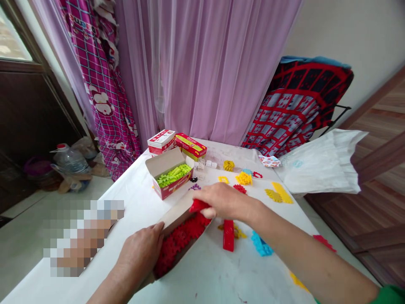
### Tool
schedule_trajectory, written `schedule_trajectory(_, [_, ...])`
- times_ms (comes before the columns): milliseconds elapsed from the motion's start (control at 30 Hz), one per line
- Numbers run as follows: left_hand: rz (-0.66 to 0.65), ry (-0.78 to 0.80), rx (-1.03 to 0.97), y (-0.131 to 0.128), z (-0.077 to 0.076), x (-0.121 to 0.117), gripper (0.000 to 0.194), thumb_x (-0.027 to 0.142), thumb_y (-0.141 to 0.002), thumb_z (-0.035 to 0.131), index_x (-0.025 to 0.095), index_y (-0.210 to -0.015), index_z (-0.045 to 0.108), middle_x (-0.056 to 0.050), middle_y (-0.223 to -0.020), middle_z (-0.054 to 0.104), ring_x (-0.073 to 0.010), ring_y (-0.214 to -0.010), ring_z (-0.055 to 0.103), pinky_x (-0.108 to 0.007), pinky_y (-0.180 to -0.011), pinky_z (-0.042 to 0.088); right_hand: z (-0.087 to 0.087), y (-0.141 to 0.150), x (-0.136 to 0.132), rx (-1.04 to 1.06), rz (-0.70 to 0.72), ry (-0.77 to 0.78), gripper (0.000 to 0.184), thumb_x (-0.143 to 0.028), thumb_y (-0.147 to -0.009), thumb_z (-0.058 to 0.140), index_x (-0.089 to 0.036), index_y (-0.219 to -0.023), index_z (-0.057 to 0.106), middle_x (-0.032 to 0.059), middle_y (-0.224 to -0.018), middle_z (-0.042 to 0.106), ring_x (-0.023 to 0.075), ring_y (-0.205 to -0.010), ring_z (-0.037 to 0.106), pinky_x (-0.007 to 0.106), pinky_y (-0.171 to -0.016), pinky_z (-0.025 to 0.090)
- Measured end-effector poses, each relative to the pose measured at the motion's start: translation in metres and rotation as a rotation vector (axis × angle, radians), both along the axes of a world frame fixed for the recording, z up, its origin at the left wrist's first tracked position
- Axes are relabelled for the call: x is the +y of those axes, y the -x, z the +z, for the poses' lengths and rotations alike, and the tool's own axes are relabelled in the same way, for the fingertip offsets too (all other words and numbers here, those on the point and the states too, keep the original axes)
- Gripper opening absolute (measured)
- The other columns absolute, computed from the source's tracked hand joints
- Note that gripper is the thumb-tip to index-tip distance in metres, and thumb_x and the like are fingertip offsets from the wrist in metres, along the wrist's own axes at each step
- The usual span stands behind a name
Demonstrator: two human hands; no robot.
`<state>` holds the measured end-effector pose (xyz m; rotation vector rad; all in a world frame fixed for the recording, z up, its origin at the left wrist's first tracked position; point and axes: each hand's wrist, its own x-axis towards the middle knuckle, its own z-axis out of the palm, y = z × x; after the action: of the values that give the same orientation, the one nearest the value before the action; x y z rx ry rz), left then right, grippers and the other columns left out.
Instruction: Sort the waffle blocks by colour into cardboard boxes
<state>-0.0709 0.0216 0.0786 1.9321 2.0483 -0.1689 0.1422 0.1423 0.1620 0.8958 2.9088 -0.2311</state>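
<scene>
- Head view: a green-filled box [177,186] stands beyond the red-filled box [179,211].
- A red block [228,236] lies right of the red-filled box.
- My left hand [142,248] clasps that box's left side.
- My right hand [221,200] pinches a red piece [198,205] over its far end.

The right sleeve [391,295] is green, the forearm [303,249] and fingers [202,195] bare.

The red gears [181,237] are plastic, their box [177,210] matt cardboard.
</scene>
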Motion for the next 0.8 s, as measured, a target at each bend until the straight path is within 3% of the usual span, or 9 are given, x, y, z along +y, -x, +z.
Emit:
schedule_trajectory(133, [-0.023, -0.009, 0.019, -0.003, 0.004, -0.001, 0.042, 0.022, -0.093, 0.03, 0.019, -0.124, 0.058, -0.014, -0.113, 0.071, -0.0293, -0.101, 0.068, -0.043, -0.083, 0.051, -0.029, 0.025, -0.031, -0.205, 0.176, -0.109, 0.024, -0.025, -0.075, 0.064, -0.022, -0.098, 0.069, 0.0034, -0.082, 0.072, 0.0181, -0.071, 0.063, 0.025, -0.06, 0.039])
schedule_trajectory(233, [-0.031, -0.016, 0.023, -0.004, 0.004, -0.002, 0.041, 0.021, -0.092, 0.032, 0.018, -0.122, 0.058, -0.016, -0.109, 0.072, -0.0306, -0.097, 0.069, -0.045, -0.081, 0.052, -0.049, 0.029, -0.024, -0.257, 0.187, -0.188, 0.021, -0.019, -0.077, 0.061, -0.021, -0.096, 0.071, 0.0056, -0.083, 0.074, 0.0203, -0.077, 0.066, 0.027, -0.062, 0.041])
schedule_trajectory(333, [-0.04, -0.028, 0.014, -0.001, 0.004, -0.001, 0.039, 0.023, -0.092, 0.033, 0.018, -0.121, 0.059, -0.016, -0.11, 0.071, -0.0306, -0.099, 0.068, -0.044, -0.082, 0.051, -0.055, 0.026, -0.014, -0.289, 0.166, -0.206, 0.021, -0.015, -0.082, 0.057, -0.022, -0.095, 0.071, 0.0055, -0.083, 0.075, 0.0197, -0.079, 0.068, 0.026, -0.064, 0.043])
schedule_trajectory(567, [-0.054, -0.025, 0.009, 0.002, 0.009, -0.001, 0.038, 0.029, -0.092, 0.036, 0.019, -0.119, 0.059, -0.014, -0.113, 0.071, -0.029, -0.102, 0.067, -0.042, -0.084, 0.05, -0.046, 0.016, -0.013, -0.282, 0.075, -0.131, 0.027, -0.01, -0.084, 0.053, -0.021, -0.1, 0.072, 0.0086, -0.091, 0.074, 0.0222, -0.086, 0.069, 0.027, -0.068, 0.046])
schedule_trajectory(700, [-0.046, -0.02, 0.018, 0.0, 0.009, -0.003, 0.038, 0.029, -0.092, 0.036, 0.018, -0.121, 0.058, -0.015, -0.115, 0.069, -0.029, -0.103, 0.066, -0.042, -0.086, 0.05, -0.026, -0.004, -0.009, -0.016, 0.038, 0.05, 0.038, -0.006, -0.081, 0.051, -0.026, -0.107, 0.071, 0.0016, -0.104, 0.073, 0.0167, -0.094, 0.067, 0.023, -0.079, 0.046])
schedule_trajectory(800, [-0.046, -0.032, 0.016, 0.001, 0.008, -0.004, 0.038, 0.028, -0.092, 0.036, 0.019, -0.122, 0.058, -0.015, -0.119, 0.068, -0.0286, -0.105, 0.066, -0.042, -0.087, 0.049, -0.01, -0.037, 0.005, 0.233, -0.117, 0.076, 0.034, -0.012, -0.085, 0.05, -0.026, -0.107, 0.071, -0.0007, -0.105, 0.073, 0.014, -0.096, 0.066, 0.022, -0.085, 0.046])
